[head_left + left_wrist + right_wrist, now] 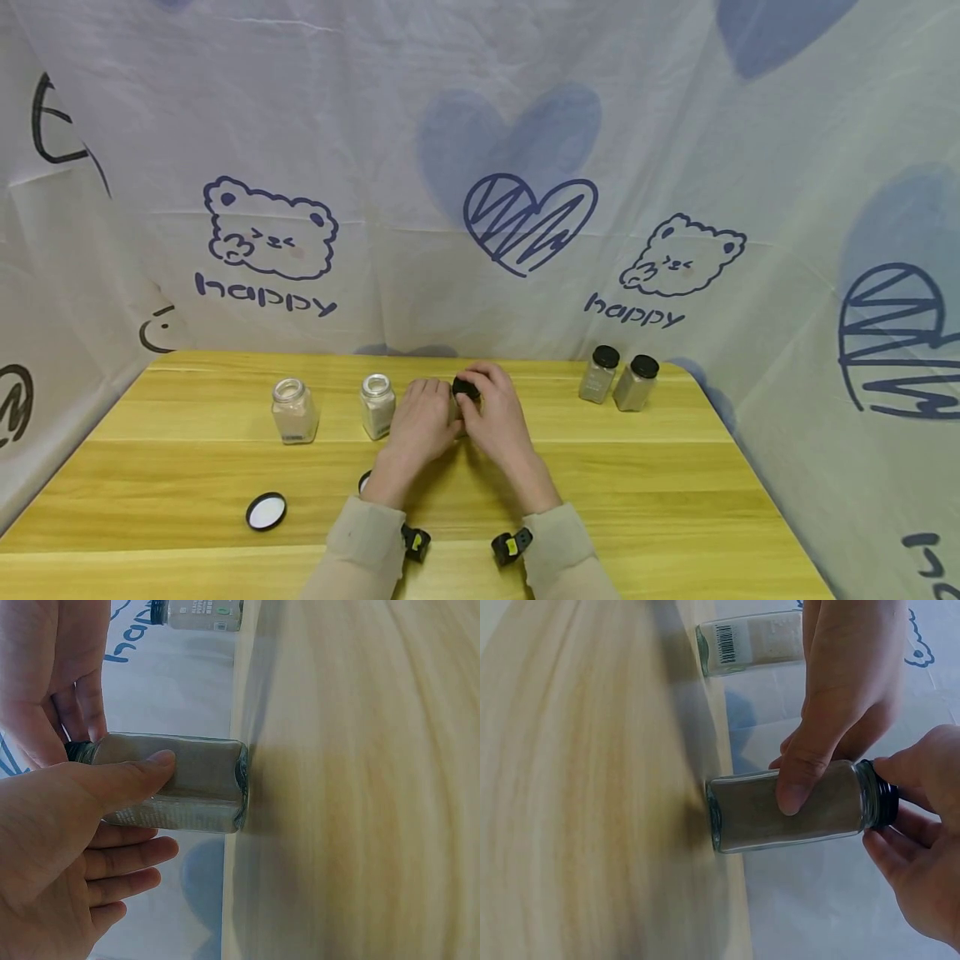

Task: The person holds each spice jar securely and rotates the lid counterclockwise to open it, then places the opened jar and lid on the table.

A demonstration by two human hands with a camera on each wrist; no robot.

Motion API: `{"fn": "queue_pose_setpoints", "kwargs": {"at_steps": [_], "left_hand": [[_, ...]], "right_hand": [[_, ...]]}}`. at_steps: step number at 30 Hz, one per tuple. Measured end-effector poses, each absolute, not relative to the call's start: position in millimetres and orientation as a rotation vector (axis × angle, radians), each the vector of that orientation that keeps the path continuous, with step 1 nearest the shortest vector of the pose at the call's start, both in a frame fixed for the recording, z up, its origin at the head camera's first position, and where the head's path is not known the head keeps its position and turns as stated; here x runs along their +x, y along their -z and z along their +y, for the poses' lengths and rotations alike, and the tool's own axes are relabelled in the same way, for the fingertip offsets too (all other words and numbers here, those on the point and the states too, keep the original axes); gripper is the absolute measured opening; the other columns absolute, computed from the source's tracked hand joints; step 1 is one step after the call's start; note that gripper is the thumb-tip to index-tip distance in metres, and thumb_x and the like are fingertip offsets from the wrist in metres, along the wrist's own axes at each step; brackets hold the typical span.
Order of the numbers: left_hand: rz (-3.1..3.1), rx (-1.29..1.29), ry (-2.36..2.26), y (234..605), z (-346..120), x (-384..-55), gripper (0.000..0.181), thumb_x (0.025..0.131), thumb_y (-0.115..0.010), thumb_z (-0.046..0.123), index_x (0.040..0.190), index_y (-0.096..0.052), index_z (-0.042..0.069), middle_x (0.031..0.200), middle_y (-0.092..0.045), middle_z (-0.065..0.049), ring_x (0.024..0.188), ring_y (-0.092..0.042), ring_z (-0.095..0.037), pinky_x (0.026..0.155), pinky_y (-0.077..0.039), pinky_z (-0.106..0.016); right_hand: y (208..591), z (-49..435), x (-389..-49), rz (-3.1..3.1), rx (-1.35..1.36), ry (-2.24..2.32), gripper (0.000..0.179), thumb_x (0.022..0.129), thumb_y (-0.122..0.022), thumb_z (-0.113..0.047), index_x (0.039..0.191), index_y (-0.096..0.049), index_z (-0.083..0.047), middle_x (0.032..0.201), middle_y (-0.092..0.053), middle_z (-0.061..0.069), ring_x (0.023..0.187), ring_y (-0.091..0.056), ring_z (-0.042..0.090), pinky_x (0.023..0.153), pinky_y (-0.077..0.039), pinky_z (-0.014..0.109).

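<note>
Sleeves (pixel 366 533) nearest the head camera, straps at the cuffs. Beyond them, mid-table (pixel 637 483), both hands meet on one upright jar (pixel 454 408). Left hand (pixel 423 417) curled about its body; right hand (pixel 491 408) bent over its black lid (pixel 466 387). To the left, two jars without lids: a lidless jar (pixel 296 417) and, closer to the hands, a second lidless jar (pixel 378 412). Pale contents in both. Nearer the person, a loose lid (pixel 266 512), white inside up, and another loose lid (pixel 365 481) half hidden by the left forearm. Far right, side by side, a capped jar (pixel 597 382) and a second capped jar (pixel 635 392). Tally of five: two bare, two capped, one in hand.

Left wrist view: thumb flat along the jar's glass, other fingers behind it — a light grip, I judge. Base at the table. One lidded jar at the top edge.

Right wrist view: right thumb and fingers pinch the lid at the jar's neck. It sits on the mouth — whether loosened, cannot tell. By my reckoning, unlidding stands at two done, the third in hand, two left.
</note>
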State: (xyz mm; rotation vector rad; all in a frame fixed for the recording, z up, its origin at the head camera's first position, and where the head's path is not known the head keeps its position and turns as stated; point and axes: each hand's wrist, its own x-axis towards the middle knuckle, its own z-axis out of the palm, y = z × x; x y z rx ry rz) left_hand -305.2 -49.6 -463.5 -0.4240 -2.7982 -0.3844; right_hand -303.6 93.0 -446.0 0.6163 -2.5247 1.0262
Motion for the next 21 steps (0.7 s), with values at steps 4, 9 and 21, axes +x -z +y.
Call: {"fn": "queue_pose_setpoints", "kwargs": {"at_steps": [4, 9, 21], "left_hand": [[-2.803, -0.426, 0.373, 464.0, -49.9, -305.3, 0.048, 0.088, -0.085, 0.030, 0.114, -0.066, -0.005, 0.110, -0.068, -0.018, 0.112, -0.061, -0.037, 0.111, -0.045, -0.048], [-2.784, -0.433, 0.360, 464.4, -50.9, -304.8, 0.047, 0.089, -0.084, 0.030, 0.114, -0.066, -0.006, 0.107, -0.068, -0.017, 0.109, -0.062, -0.037, 0.109, -0.047, -0.048], [-2.785, -0.432, 0.363, 464.4, -50.6, -305.4, 0.041, 0.087, -0.085, 0.025, 0.109, -0.067, -0.004, 0.107, -0.069, -0.017, 0.110, -0.062, -0.037, 0.110, -0.047, -0.049]], "right_hand": [[445.7, 93.3, -304.0, -2.548, 0.640, -1.019, 0.029, 0.101, -0.067, -0.005, 0.129, -0.069, -0.001, 0.136, -0.060, 0.013, 0.128, -0.057, 0.033, 0.105, -0.054, 0.046], [445.4, 93.2, -305.4, -2.567, 0.703, -1.026, 0.034, 0.100, -0.060, 0.002, 0.134, -0.066, 0.000, 0.142, -0.059, 0.012, 0.132, -0.057, 0.032, 0.109, -0.051, 0.046], [446.9, 92.5, -302.9, -2.516, 0.573, -1.075, 0.034, 0.100, -0.068, -0.011, 0.133, -0.065, -0.001, 0.143, -0.054, 0.016, 0.135, -0.050, 0.036, 0.107, -0.052, 0.050]]}}
